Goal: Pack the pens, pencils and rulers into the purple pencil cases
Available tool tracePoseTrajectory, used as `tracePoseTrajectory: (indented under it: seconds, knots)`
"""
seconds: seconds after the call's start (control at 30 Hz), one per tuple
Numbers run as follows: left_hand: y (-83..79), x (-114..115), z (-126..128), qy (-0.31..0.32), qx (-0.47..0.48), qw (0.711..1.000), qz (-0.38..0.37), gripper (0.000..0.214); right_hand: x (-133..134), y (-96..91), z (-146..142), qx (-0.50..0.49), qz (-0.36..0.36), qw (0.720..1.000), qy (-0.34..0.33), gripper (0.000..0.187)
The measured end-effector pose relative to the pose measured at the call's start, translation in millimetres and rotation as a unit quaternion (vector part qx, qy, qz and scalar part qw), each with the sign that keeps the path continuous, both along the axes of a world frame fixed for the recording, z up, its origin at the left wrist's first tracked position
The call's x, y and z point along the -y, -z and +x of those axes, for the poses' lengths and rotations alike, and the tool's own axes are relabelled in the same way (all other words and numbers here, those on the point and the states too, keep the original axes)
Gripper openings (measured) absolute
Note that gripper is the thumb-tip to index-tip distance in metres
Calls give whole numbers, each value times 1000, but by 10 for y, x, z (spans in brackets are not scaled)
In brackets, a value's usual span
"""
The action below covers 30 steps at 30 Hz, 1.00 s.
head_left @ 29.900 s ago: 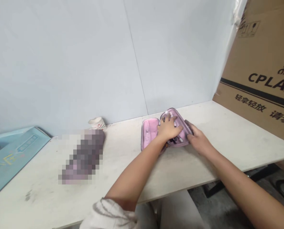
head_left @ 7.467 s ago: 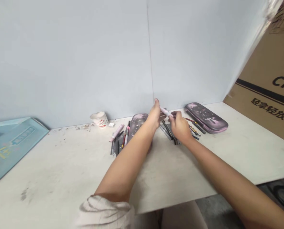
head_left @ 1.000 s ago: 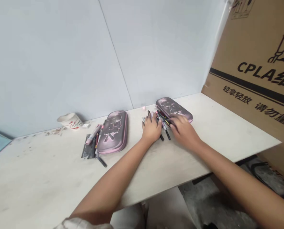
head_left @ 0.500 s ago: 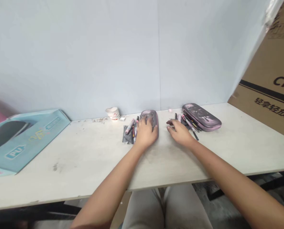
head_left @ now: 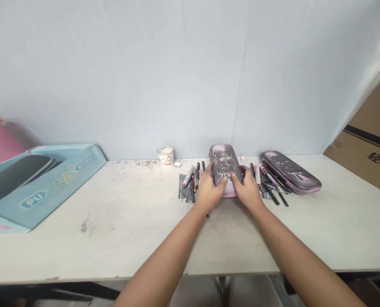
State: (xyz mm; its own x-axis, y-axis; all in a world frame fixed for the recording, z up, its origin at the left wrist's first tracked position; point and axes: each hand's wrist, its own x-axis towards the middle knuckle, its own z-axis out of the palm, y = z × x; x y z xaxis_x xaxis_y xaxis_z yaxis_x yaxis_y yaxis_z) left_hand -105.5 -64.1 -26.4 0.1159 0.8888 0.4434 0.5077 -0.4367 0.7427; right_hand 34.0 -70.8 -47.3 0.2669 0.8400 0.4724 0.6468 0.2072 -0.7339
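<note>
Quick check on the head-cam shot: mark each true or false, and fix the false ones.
1. The left hand and right hand are both on one pencil case. True.
2. The second pencil case lies open. False: it lies shut on the table.
3. Loose pens lie on both sides of the held case. True.
4. The paper cup stands right of both cases. False: it stands left of them, by the wall.
5. A light-blue box sits at the table's left end. True.
</note>
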Motion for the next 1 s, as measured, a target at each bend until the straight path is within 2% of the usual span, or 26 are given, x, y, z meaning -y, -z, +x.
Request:
tracePoseTrajectory:
  seconds: [0.1, 0.17, 0.27, 0.37, 0.47, 0.57, 0.77, 1.0]
  knots:
    - [-89, 9, -10, -19, 103, 994, -13, 66, 114, -108, -22, -27, 138, 989, -43, 47]
    - [-193, 17, -15, 0, 144, 989, -33, 59, 179, -168, -35, -25, 191, 978, -78, 44]
    - [-362, 13, -35, 17, 136, 991, -12, 49, 205, -191, -14, -16, 203, 974, -103, 41]
    - [-435, -2, -104, -32, 32, 994, 96, 48, 169, -169, 37, -2, 194, 977, -87, 37]
    - [-370, -6, -219, -114, -102, 968, 198, 44, 140, -165, 74, 19, 184, 982, -40, 32]
    - [-255, -11, -325, -151, -171, 943, 243, 45, 141, -181, 82, 22, 187, 982, -11, 30]
    - [-151, -43, -377, -165, -250, 910, 286, 41, 172, -153, 51, 39, 236, 971, -2, 31]
    - [-140, -28, -312, -164, -278, 903, 284, 40, 139, -127, -87, 163, 237, 956, 63, 27]
